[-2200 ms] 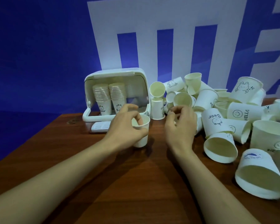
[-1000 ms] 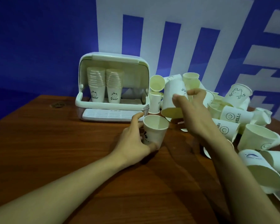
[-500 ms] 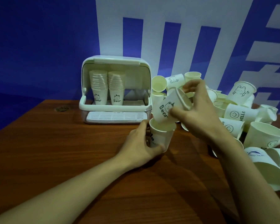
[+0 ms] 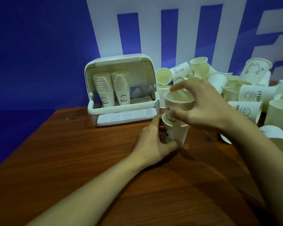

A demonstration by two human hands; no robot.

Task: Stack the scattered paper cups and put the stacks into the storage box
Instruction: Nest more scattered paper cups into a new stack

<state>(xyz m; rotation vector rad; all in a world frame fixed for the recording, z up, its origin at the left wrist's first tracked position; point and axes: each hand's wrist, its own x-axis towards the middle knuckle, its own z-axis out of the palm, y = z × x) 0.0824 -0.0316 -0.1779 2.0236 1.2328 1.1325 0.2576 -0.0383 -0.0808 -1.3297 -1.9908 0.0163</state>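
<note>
Left hand [image 4: 153,142] grips the bottom cup [image 4: 176,133], standing on the table [image 4: 72,160] abt mid-top, just in front of the storage box [image 4: 119,90]. Right hand [image 4: 203,106] pinches the upper cup [image 4: 178,103] by rim & wall, base already inside the lower one, not fully seated.

Handling, my guess: cups are light, thin paper, crush easily — hold low on the wall, gentle squeeze, push straight down at the rim.

Count: 2 cups in hand. 2 stacks [image 4: 112,88] inside the box, back left. Loose pile [image 4: 245,95] toward the far right edge: a dozen-plus, can't count exactly.
</note>
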